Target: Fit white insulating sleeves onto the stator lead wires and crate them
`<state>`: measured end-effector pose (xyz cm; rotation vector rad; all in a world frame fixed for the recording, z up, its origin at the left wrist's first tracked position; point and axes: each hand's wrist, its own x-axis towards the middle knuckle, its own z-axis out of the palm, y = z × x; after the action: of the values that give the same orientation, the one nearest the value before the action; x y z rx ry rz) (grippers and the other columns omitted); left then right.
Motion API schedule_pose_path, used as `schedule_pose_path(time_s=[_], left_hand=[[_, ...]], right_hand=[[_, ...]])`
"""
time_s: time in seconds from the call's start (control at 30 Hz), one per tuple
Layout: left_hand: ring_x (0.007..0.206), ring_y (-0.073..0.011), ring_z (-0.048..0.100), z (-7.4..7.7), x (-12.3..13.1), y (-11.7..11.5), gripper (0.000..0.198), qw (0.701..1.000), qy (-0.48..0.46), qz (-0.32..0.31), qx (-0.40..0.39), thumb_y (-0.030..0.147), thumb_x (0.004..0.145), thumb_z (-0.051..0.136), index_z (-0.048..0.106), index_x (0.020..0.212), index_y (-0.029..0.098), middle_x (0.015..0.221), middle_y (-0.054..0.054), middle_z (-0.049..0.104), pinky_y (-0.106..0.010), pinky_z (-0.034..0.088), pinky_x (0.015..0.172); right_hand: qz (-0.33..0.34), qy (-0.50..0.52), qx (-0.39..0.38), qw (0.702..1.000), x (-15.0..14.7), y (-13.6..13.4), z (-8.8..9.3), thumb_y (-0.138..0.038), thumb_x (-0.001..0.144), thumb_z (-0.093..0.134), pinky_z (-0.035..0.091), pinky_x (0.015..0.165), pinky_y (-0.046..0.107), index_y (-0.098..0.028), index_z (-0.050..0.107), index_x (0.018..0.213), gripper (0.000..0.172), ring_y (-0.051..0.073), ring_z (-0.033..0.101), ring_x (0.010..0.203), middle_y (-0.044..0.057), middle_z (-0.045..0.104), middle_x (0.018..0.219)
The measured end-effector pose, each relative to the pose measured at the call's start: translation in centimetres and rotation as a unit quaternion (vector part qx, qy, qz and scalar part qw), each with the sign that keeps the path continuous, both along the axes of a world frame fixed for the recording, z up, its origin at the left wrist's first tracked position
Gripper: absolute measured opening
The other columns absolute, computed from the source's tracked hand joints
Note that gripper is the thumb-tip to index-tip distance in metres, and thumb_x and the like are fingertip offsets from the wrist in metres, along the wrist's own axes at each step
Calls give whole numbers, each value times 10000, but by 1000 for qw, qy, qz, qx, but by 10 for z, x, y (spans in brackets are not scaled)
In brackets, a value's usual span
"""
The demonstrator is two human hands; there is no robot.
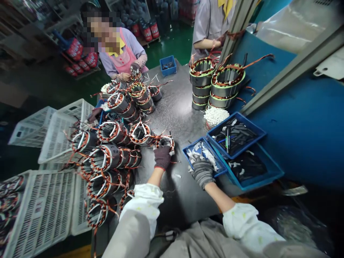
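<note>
My left hand, in a dark glove, grips a motor stator with copper windings that lies on the grey table. My right hand, in a grey glove, reaches into a small blue tray of white slips, fingers curled over them; whether it holds any is hidden. A heap of similar stators lies to the left of my left hand.
More blue trays with black sleeves sit right. Stacked stators and a tub of white pieces stand behind. Two other people work at the far side. White crates are on the left; a blue wall is on the right.
</note>
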<state>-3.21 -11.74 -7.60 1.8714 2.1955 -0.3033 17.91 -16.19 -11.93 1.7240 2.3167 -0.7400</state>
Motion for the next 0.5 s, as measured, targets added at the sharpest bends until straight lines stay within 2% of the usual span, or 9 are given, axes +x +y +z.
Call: schedule_pose_path(time_s=[0.07,0.2,0.23,0.3,0.37,0.43,0.5], left_hand=[[1426,-340,677,-4,11,23,382,1000,-3,-19,6,383,1078,704,762,1439,272,1449,-116,795,-605,280,1364],[1410,-341,683,-7,33,89,393,998,-10,-49,26,387,1085,683,759,1450,264,1484,-133,773,-558,421,1276],[1441,-343,661,-6,39,110,403,998,-13,-58,32,378,1090,670,751,1468,265,1505,-136,760,-564,409,1290],[1540,-356,580,-4,49,151,451,995,-16,-67,67,344,1123,595,696,1556,271,1588,-145,706,-632,301,1363],[1623,-362,494,-4,59,182,536,990,-14,-43,131,273,1163,449,579,1682,264,1689,-165,616,-702,204,1395],[1652,-348,463,-9,66,191,612,982,-22,-14,189,193,1161,340,478,1757,228,1752,-187,541,-691,229,1403],[1644,-317,484,-22,67,171,630,976,-62,-21,207,161,1145,351,462,1764,175,1766,-200,520,-589,320,1402]], right_hand=[[14,-2,-13,1000,-4,2,7,-368,1094,519,408,1308,632,-258,630,1671,598,393,468,1658,144,447,1823],[7,10,-3,1000,-9,7,16,-381,1090,568,384,1313,657,-230,601,1691,620,411,460,1656,151,435,1827],[0,19,9,1000,-9,8,16,-394,1087,589,359,1329,665,-226,602,1690,627,414,461,1653,153,447,1820],[-9,42,39,998,-9,7,13,-413,1072,639,303,1361,670,-223,629,1667,624,418,472,1640,160,495,1789],[-12,70,76,995,-7,3,7,-426,1057,682,279,1371,668,-234,680,1619,594,419,500,1612,159,550,1751],[-18,100,122,987,-4,-3,1,-435,1045,712,291,1362,655,-249,730,1562,549,410,544,1567,150,602,1709],[-42,131,175,975,0,-8,-2,-425,1053,706,324,1343,635,-264,778,1496,477,386,608,1492,134,672,1641]])
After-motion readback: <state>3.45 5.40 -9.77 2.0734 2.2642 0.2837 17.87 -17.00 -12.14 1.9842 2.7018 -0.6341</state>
